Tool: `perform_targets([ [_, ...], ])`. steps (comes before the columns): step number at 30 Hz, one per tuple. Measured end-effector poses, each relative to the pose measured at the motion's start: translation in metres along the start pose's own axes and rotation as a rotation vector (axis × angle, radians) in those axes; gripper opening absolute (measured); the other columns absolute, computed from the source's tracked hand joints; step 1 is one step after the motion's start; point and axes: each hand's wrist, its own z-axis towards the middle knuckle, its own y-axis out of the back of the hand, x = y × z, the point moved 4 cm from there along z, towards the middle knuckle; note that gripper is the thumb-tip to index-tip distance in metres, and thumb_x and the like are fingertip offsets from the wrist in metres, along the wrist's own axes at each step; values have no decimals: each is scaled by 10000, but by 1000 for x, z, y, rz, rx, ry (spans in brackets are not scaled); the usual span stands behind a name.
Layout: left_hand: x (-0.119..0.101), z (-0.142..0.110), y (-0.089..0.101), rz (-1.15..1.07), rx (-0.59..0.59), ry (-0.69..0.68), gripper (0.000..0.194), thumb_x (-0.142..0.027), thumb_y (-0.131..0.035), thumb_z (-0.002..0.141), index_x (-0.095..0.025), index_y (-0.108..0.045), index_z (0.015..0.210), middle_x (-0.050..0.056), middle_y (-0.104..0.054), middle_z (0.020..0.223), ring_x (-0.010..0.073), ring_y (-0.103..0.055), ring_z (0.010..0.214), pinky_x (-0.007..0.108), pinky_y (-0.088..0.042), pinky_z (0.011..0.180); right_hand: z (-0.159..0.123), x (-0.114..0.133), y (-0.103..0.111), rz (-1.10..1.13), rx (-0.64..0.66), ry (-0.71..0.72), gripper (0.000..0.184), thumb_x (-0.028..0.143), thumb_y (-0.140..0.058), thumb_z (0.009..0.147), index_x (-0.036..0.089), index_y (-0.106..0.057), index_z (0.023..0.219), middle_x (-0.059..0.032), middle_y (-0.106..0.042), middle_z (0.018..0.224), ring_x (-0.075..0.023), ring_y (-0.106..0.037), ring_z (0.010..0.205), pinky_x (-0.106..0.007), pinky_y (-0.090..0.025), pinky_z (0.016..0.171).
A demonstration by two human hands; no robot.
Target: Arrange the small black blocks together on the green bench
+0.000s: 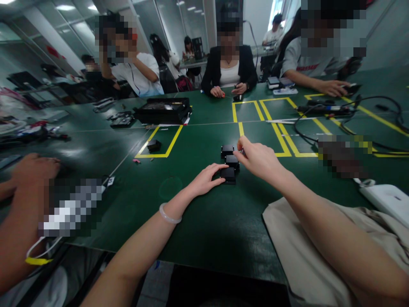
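Note:
Three small black box-shaped parts stand in a row on the green table: a far one [228, 149], a middle one [232, 160] and a near one [228, 174]. My left hand [206, 179], a pale bangle on its wrist, grips the near part at its left side, thumb at the front and fingers behind. Over the right side of the far and middle parts is my right hand [257, 155], its fingers closed in a pinch. Something thin and greyish shows at those fingertips, too small to name.
A black tray [162, 111] and a separate black part [154, 145] lie farther left. Yellow tape rectangles [284, 154] mark the table [204, 226]. Beige cloth [277, 230] and a white device [388, 198] are at right. Another person's arm [30, 183] rests at left; others sit opposite.

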Motion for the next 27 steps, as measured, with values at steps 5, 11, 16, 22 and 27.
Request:
perform_targets([
  [5, 0, 0, 0, 6, -7, -11, 440, -308, -544, 902, -259, -458, 1331, 74, -552, 1182, 235, -523, 1084, 354, -425, 912, 0, -2, -1, -39, -7, -1, 253, 392, -326, 943, 225, -495, 1030, -61, -664, 805, -230, -612, 706, -276, -260, 525],
  [11, -1, 1, 1, 10, -11, -19, 433, -305, -553, 895, -250, -478, 1318, 81, -554, 1196, 235, -535, 1064, 370, -421, 924, 0, 0, 0, 60, 4, 33, 231, 348, -348, 925, 218, -455, 1083, -50, -664, 822, -212, -607, 712, -271, -269, 533],
  [16, 0, 0, 0, 3, -8, -8, 441, -309, -551, 895, -260, -471, 1326, 79, -554, 1205, 241, -530, 1078, 372, -422, 926, 1, 0, -4, -13, -15, 4, 264, 415, -336, 938, 217, -494, 1013, -63, -662, 803, -217, -604, 702, -275, -286, 550],
  [22, 1, 0, 0, 12, -7, -7, 439, -312, -542, 904, -261, -459, 1332, 73, -549, 1206, 235, -525, 1082, 356, -421, 917, 0, 0, -3, 79, 7, 37, 239, 336, -344, 932, 218, -443, 1114, -53, -673, 826, -208, -599, 689, -280, -296, 555],
  [27, 0, 0, 0, 6, -9, -5, 435, -315, -541, 903, -263, -463, 1328, 74, -552, 1201, 238, -525, 1080, 362, -424, 917, 0, 1, -2, -4, -39, 14, 250, 408, -350, 936, 218, -494, 1011, -56, -664, 786, -222, -609, 692, -273, -273, 538],
])
